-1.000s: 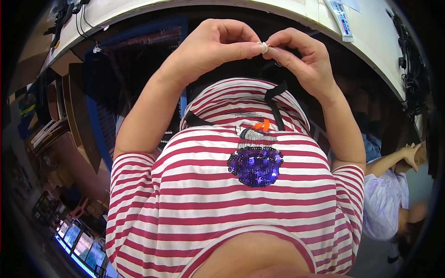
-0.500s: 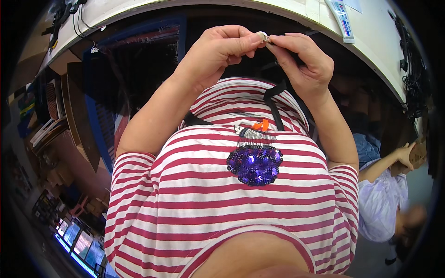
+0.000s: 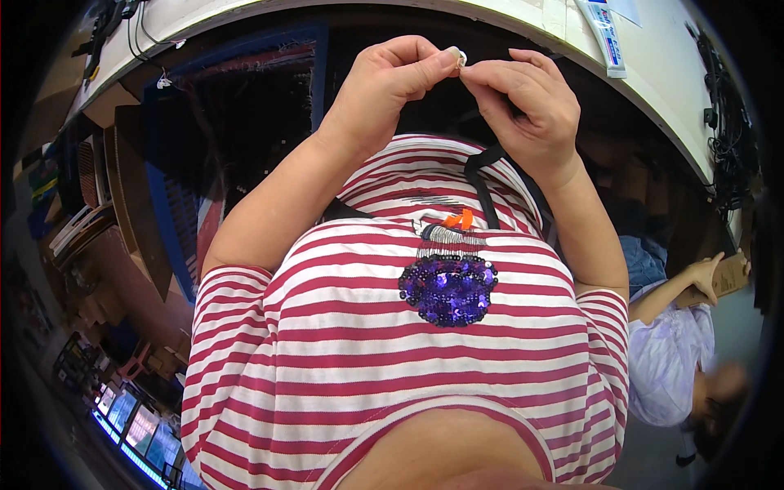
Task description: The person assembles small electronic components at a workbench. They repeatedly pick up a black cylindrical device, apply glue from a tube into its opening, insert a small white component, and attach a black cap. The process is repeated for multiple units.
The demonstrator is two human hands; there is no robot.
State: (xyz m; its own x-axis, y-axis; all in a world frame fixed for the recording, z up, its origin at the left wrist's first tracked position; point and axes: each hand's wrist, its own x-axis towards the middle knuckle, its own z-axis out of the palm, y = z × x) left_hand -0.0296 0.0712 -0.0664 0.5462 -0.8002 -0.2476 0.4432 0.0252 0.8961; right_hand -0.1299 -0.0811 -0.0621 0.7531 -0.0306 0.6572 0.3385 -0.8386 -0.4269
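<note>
Both of my hands meet in front of me, near the edge of the white table. My left hand (image 3: 392,79) pinches a small white piece (image 3: 461,60) between thumb and fingers; its kind is too small to tell. Close against it, my right hand (image 3: 535,102) has thumb and forefinger pressed together at the piece's lower end, its other fingers curled. Whatever lies between the right fingertips is hidden. Below the hands is my red and white striped shirt, with a purple sequin patch on it.
The white table (image 3: 498,24) curves across the top, with a white and blue tube (image 3: 604,37) on it. Black cables (image 3: 723,122) bunch at the right. A blue crate (image 3: 175,204) stands at the left. On the right, a co-worker holds a brown cardboard piece (image 3: 729,273).
My hands have shifted slightly up and left, still together at the small white piece. The co-worker's cardboard piece has come further into view.
</note>
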